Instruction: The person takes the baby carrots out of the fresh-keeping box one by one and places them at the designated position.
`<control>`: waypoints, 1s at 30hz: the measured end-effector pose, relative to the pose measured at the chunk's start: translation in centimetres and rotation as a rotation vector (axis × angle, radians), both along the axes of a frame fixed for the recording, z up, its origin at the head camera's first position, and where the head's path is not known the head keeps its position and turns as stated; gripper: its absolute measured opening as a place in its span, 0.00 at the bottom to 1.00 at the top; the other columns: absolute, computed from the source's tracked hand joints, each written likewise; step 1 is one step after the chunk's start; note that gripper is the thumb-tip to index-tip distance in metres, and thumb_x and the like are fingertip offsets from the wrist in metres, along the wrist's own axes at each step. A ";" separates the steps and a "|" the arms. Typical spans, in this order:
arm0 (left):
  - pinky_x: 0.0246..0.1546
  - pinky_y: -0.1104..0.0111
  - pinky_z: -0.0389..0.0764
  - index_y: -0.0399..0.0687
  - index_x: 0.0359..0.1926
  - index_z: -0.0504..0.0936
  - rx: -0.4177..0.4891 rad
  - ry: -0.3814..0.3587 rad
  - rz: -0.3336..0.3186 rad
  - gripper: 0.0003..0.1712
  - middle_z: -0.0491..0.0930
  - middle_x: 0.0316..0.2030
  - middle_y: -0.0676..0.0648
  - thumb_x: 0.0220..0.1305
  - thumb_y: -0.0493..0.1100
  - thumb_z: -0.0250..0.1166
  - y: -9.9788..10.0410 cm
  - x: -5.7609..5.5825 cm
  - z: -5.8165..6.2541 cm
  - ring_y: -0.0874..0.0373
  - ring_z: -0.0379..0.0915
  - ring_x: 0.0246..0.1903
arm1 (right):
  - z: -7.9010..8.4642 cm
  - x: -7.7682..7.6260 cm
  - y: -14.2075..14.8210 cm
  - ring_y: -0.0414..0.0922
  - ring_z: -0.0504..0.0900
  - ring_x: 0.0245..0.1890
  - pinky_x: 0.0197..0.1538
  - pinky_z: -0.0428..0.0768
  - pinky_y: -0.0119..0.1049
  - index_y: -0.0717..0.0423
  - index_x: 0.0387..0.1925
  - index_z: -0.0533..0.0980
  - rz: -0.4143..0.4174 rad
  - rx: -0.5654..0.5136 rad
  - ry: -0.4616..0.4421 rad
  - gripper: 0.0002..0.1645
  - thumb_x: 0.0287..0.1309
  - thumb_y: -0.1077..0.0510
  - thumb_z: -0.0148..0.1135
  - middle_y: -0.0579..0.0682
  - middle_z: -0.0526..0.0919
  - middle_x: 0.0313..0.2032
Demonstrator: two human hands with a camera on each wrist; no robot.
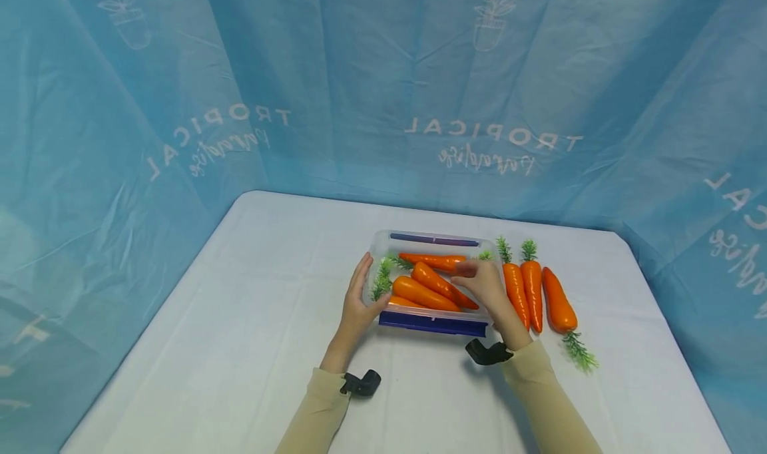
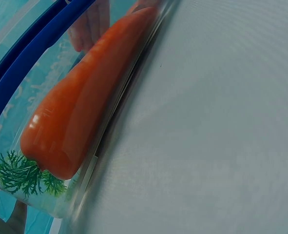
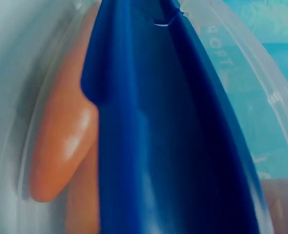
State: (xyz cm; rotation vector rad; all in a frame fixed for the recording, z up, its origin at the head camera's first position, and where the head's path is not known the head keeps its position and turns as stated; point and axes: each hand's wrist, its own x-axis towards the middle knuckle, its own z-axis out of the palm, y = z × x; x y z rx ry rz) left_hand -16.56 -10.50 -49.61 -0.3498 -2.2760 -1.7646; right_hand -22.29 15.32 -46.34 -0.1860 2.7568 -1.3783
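While one box [image 1: 433,323] holds four carrots [image 1: 424,295], three lie outside.

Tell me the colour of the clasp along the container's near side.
The near clasp is deep blue, best seen in the right wrist view.

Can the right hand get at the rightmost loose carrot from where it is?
Probably yes: the rightmost carrot lies uncovered on the table, to the right of the right hand. Two other loose carrots lie between, but low, so the hand could likely pass over them.
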 end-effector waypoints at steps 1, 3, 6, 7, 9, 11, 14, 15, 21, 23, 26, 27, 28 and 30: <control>0.71 0.43 0.49 0.37 0.71 0.55 -0.001 -0.002 0.000 0.44 0.50 0.74 0.39 0.55 0.40 0.63 0.0 0.0 0.0 0.42 0.44 0.73 | 0.0 0.1 0.0 0.57 0.83 0.44 0.48 0.84 0.45 0.70 0.46 0.79 -0.002 -0.004 0.008 0.18 0.54 0.63 0.65 0.66 0.83 0.45; 0.72 0.43 0.49 0.37 0.72 0.55 0.003 -0.007 -0.003 0.44 0.50 0.74 0.39 0.56 0.39 0.63 0.0 0.0 0.1 0.42 0.44 0.74 | 0.0 0.1 0.1 0.56 0.83 0.43 0.47 0.84 0.44 0.70 0.46 0.79 0.003 -0.018 -0.001 0.18 0.54 0.63 0.65 0.65 0.84 0.44; 0.72 0.44 0.48 0.40 0.72 0.54 0.009 -0.003 -0.006 0.44 0.49 0.74 0.41 0.57 0.41 0.63 -0.1 -0.3 -0.4 0.44 0.44 0.74 | -0.3 -0.2 0.1 0.55 0.83 0.44 0.48 0.84 0.43 0.68 0.47 0.79 0.001 0.006 -0.036 0.18 0.55 0.62 0.65 0.64 0.84 0.45; 0.72 0.44 0.48 0.40 0.72 0.54 0.008 -0.002 -0.008 0.44 0.49 0.74 0.41 0.57 0.41 0.63 -0.1 -0.3 -0.5 0.44 0.44 0.74 | -0.3 -0.2 0.0 0.55 0.83 0.44 0.48 0.84 0.43 0.67 0.47 0.79 0.000 0.023 -0.051 0.18 0.55 0.62 0.65 0.63 0.84 0.44; 0.72 0.44 0.48 0.40 0.72 0.54 0.007 0.001 -0.008 0.44 0.49 0.74 0.41 0.57 0.41 0.63 -0.1 -0.3 -0.5 0.43 0.44 0.74 | -0.5 -0.4 0.0 0.54 0.82 0.46 0.51 0.83 0.45 0.65 0.49 0.79 0.009 0.061 -0.107 0.19 0.56 0.61 0.64 0.62 0.84 0.46; 0.72 0.43 0.48 0.39 0.72 0.54 0.005 0.006 -0.008 0.44 0.50 0.74 0.40 0.57 0.41 0.63 -0.1 -0.3 -0.4 0.43 0.44 0.74 | -0.7 -0.5 0.0 0.53 0.82 0.46 0.50 0.83 0.44 0.64 0.50 0.79 0.026 0.096 -0.133 0.19 0.56 0.60 0.64 0.60 0.84 0.46; 0.71 0.42 0.49 0.36 0.71 0.55 0.003 0.000 -0.012 0.44 0.50 0.74 0.38 0.56 0.39 0.63 0.0 0.0 0.1 0.41 0.44 0.73 | -0.7 -0.4 0.0 0.52 0.82 0.45 0.50 0.84 0.43 0.64 0.50 0.79 0.052 0.124 -0.150 0.20 0.56 0.60 0.64 0.59 0.85 0.45; 0.71 0.42 0.49 0.36 0.71 0.55 0.003 0.001 -0.013 0.44 0.50 0.74 0.38 0.56 0.39 0.63 0.0 0.0 0.1 0.41 0.44 0.73 | -0.7 -0.4 0.0 0.51 0.82 0.45 0.50 0.84 0.43 0.64 0.50 0.79 0.062 0.126 -0.157 0.20 0.56 0.60 0.64 0.59 0.85 0.45; 0.71 0.42 0.48 0.35 0.71 0.55 0.004 -0.001 -0.006 0.44 0.50 0.74 0.38 0.55 0.40 0.63 0.0 -0.2 -0.2 0.41 0.44 0.73 | -0.7 -0.5 -0.1 0.54 0.82 0.45 0.51 0.83 0.45 0.67 0.50 0.78 0.136 0.143 -0.151 0.21 0.54 0.62 0.65 0.62 0.84 0.45; 0.71 0.43 0.48 0.36 0.71 0.55 0.003 -0.006 -0.003 0.44 0.50 0.74 0.38 0.55 0.40 0.63 0.0 -0.2 -0.2 0.41 0.44 0.74 | -0.8 -0.6 -0.1 0.54 0.82 0.46 0.51 0.83 0.46 0.67 0.49 0.78 0.155 0.160 -0.147 0.21 0.54 0.62 0.66 0.62 0.84 0.46; 0.71 0.42 0.48 0.36 0.71 0.55 0.011 -0.001 -0.003 0.44 0.50 0.74 0.38 0.55 0.39 0.63 0.1 -0.1 -0.2 0.41 0.44 0.73 | -0.9 -0.7 0.0 0.55 0.82 0.47 0.52 0.82 0.46 0.68 0.50 0.78 0.178 0.186 -0.149 0.22 0.53 0.62 0.66 0.63 0.84 0.46; 0.71 0.42 0.48 0.36 0.71 0.55 0.011 0.002 -0.003 0.44 0.50 0.74 0.38 0.55 0.39 0.63 0.1 -0.1 -0.2 0.41 0.44 0.73 | -0.9 -0.7 0.0 0.55 0.82 0.47 0.52 0.82 0.46 0.68 0.50 0.78 0.179 0.184 -0.158 0.22 0.53 0.62 0.66 0.63 0.84 0.46; 0.71 0.42 0.48 0.36 0.71 0.55 0.013 0.005 -0.004 0.44 0.50 0.74 0.38 0.55 0.39 0.63 0.1 -0.1 -0.2 0.41 0.44 0.73 | -1.0 -0.8 0.0 0.54 0.82 0.47 0.53 0.82 0.46 0.67 0.50 0.78 0.179 0.185 -0.167 0.22 0.53 0.62 0.66 0.62 0.84 0.47; 0.71 0.42 0.49 0.36 0.71 0.55 0.012 0.008 -0.005 0.44 0.50 0.74 0.38 0.55 0.39 0.63 0.1 -0.1 -0.2 0.41 0.44 0.73 | -1.0 -0.7 0.0 0.54 0.82 0.47 0.53 0.82 0.47 0.67 0.51 0.77 0.180 0.182 -0.180 0.23 0.53 0.62 0.67 0.62 0.84 0.47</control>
